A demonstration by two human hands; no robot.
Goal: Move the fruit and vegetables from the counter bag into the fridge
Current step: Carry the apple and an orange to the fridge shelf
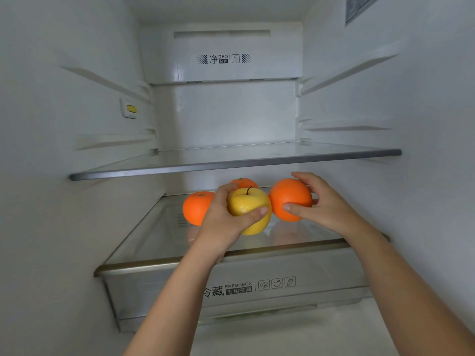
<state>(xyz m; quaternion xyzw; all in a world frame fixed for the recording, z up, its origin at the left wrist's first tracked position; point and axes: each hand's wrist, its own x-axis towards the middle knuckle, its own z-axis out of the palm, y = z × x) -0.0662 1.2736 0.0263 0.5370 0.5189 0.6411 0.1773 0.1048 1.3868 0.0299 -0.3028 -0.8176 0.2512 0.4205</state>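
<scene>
Fruit is showing inside the fridge (64,111), all of it at the lower glass shelf (154,242), and both hands are reaching in over that shelf's front edge. Starting left of the left hand: an orange (195,208) is sitting on the glass, just beside the back of that hand and partly tucked behind it. The left hand (226,219) is wrapping round a yellow apple (248,201), thumb lying across the front, fingers curling over the top by the stem. Whether the apple is touching the glass or hanging just above it, I cannot tell. Behind the apple, just beyond the left hand's fingertips, a second orange (244,183) is peeking out at the back of the shelf. Right of the apple, touching it or very nearly, a third orange (290,199) is being gripped by the right hand (326,204), thumb pressing the front, fingers arching over the top and far side. Above both hands, an upper glass shelf (231,163) is spanning the compartment. Below both wrists, a clear drawer (180,291) labelled FRESHBOX is sitting under the lower shelf.
</scene>
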